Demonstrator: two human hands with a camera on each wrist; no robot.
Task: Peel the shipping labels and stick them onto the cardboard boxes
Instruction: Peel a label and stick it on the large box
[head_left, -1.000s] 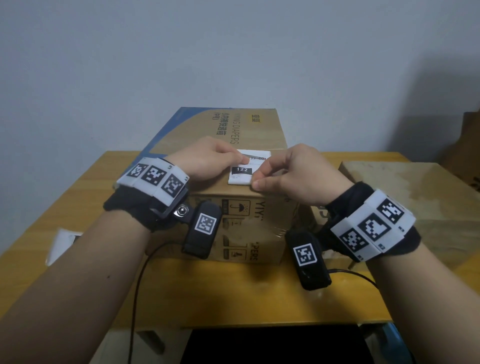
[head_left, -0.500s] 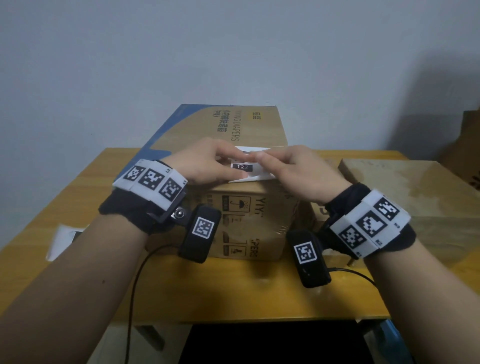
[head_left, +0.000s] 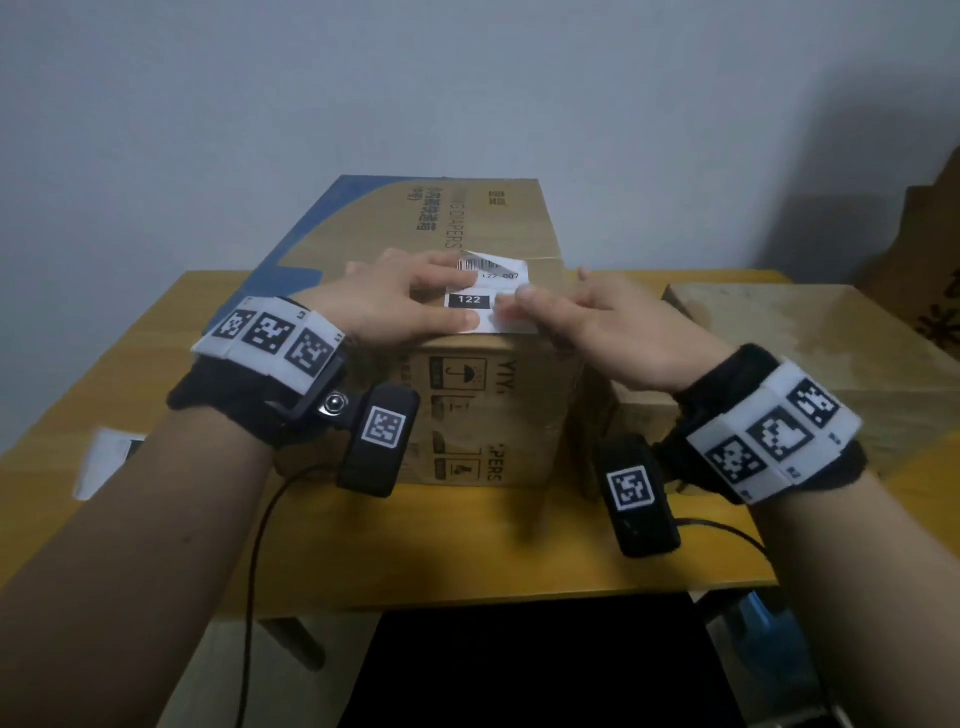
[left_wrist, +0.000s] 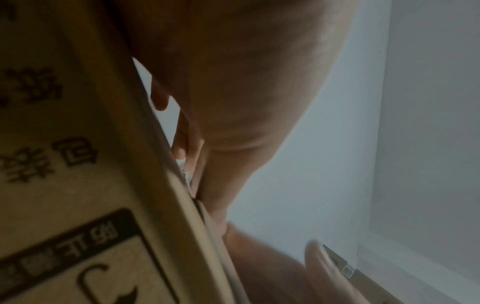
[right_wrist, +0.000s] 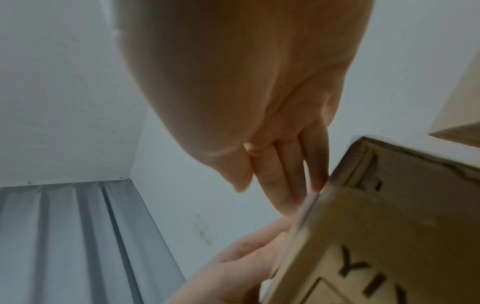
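Change: since half a second earlier we had laid the shipping label down flat; our pinching fingers had straightened.
Left hand: released, flat fingers pressing the label's left edge to pin it.
Right hand: released, fingertips smoothing its right edge so the glue took.
Label: between both hands, on the cardboard box top, near edge; far corner curled up.
Second box: beyond our right hand, waiting.
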